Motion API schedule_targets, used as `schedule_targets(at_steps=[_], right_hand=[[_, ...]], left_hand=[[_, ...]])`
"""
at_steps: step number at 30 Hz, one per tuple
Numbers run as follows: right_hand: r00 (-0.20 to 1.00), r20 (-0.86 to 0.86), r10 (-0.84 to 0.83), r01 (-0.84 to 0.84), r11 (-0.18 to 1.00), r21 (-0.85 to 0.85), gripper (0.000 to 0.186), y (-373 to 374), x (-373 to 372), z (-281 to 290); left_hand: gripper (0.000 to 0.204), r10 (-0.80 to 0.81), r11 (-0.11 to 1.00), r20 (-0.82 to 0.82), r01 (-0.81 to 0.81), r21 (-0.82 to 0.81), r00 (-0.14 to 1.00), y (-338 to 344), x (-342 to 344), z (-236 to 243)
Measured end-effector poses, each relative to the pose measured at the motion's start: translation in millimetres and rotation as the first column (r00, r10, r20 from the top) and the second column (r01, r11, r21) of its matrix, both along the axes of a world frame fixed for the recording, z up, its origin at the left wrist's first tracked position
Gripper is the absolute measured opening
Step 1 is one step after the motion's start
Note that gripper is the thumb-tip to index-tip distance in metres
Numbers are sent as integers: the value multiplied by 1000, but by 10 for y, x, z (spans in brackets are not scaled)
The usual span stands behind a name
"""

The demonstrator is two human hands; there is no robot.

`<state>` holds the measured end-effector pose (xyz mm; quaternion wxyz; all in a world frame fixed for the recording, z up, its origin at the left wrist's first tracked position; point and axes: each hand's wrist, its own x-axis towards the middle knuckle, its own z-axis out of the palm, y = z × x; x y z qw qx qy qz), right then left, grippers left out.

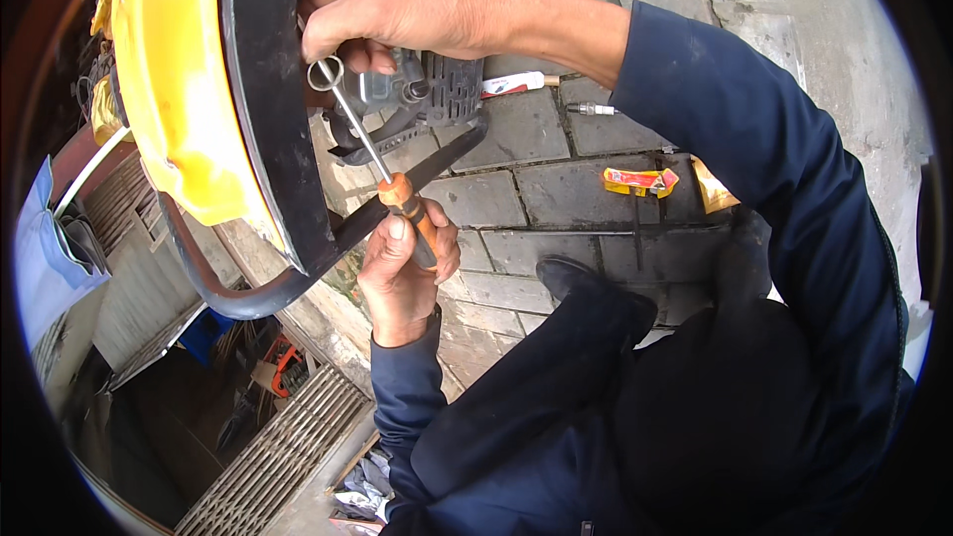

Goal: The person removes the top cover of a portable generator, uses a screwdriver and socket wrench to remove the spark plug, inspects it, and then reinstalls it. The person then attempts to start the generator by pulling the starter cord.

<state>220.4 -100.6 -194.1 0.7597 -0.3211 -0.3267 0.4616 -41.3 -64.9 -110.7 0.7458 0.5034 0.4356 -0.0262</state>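
My left hand [402,263] grips a screwdriver [422,233] by its orange and black handle, with the thumb along the handle. Its metal shaft slants up and left toward a small metal ring [326,73], which overlaps the shaft near its tip. Just above the ring is my right hand [397,10], fingers bent and closed against the side of a machine with a yellow top [179,69] and a black tubular frame [238,300]. What the right fingers pinch is hidden. Below them sits a grey engine part [382,89] beside a slotted cover [452,89].
On the grey paving [486,199] lie a white and red tube [513,84], a spark plug [592,109], a torn yellow and red packet [640,181] and an orange packet [713,187]. A folding metal gate [273,452] stands at lower left.
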Motion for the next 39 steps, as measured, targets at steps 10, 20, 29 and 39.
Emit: schedule_targets(at_steps=[10, 20, 29, 39], right_hand=[[998, 63, -14, 18, 998, -56, 32, -32, 46, 73], [943, 271, -194, 238, 961, -139, 34, 9, -21, 115], [907, 235, -348, 375, 924, -78, 38, 82, -161, -22], [889, 169, -426, 440, 896, -57, 35, 147, -238, -74]], left_hand=[[57, 322, 873, 276, -171, -456, 906, -93, -165, -354], [52, 329, 791, 59, -241, -562, 943, -40, -129, 5], [51, 272, 794, 35, -204, -573, 962, 99, -149, 111], [51, 244, 837, -79, -251, -486, 966, 179, -144, 305]])
